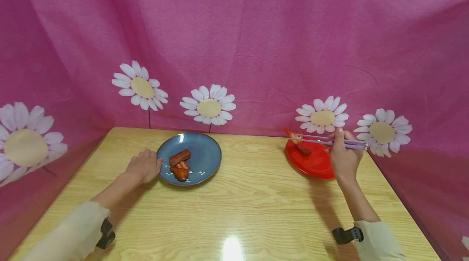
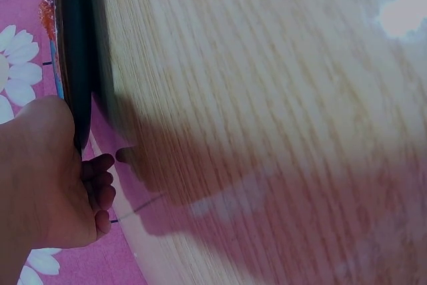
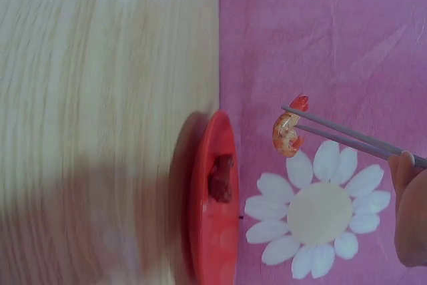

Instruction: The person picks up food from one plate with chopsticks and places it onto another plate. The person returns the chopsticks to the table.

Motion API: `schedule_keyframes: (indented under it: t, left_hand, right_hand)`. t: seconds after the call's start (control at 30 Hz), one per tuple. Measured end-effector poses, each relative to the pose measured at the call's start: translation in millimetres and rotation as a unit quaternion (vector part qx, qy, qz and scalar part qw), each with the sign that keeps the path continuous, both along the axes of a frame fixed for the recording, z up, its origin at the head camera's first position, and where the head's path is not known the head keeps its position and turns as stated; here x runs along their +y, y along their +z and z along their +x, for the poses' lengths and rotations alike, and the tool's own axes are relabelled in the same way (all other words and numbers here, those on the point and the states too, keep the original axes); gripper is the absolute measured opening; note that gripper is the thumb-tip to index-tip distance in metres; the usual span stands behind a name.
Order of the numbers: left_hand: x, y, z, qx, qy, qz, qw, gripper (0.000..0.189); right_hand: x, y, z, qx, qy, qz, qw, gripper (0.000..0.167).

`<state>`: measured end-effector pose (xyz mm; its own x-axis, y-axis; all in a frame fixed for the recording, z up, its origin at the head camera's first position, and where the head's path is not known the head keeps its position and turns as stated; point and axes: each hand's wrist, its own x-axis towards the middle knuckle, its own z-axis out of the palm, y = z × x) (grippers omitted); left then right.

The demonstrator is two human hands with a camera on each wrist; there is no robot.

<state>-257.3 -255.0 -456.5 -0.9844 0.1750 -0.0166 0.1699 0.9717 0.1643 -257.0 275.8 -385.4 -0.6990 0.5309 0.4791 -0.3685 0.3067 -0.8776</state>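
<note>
My right hand (image 1: 345, 157) holds a pair of purple chopsticks (image 1: 349, 143). Between their tips is a shrimp (image 3: 285, 139) with a red tail, raised above a red plate (image 3: 220, 238). On that plate lies a brown piece of meat (image 1: 303, 150). At the other side of the table, my left hand (image 1: 144, 166) grips the left rim of a blue plate (image 1: 205, 155); its curled fingertips (image 2: 103, 195) show beside the rim in the left wrist view. The blue plate bears a ridged brown sausage-like piece (image 1: 180, 157) and a glazed chicken-wing-like piece (image 1: 180, 172).
Both plates stand near the back edge of a wooden table (image 1: 234, 200). A pink cloth (image 1: 242, 49) with white daisies hangs behind and at both sides. Bare wood lies between the plates, with a bright reflection near the front.
</note>
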Motion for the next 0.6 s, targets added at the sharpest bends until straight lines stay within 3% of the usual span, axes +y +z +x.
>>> schedule_keyframes:
  t: [0.27,0.6]
  left_hand:
    - [-0.9,-2.0,-0.8,0.014,-0.003,-0.003,0.9999,0.039]
    - [-1.4,-4.5,-2.3,0.009,-0.003,-0.001,1.0,0.039]
  right_hand:
    - [13,-4.0,0.6,-0.003,-0.03,0.031,0.9991,0.043]
    - [28,-7.5,-0.5,-0.021,-0.029,0.037,0.9986,0.041]
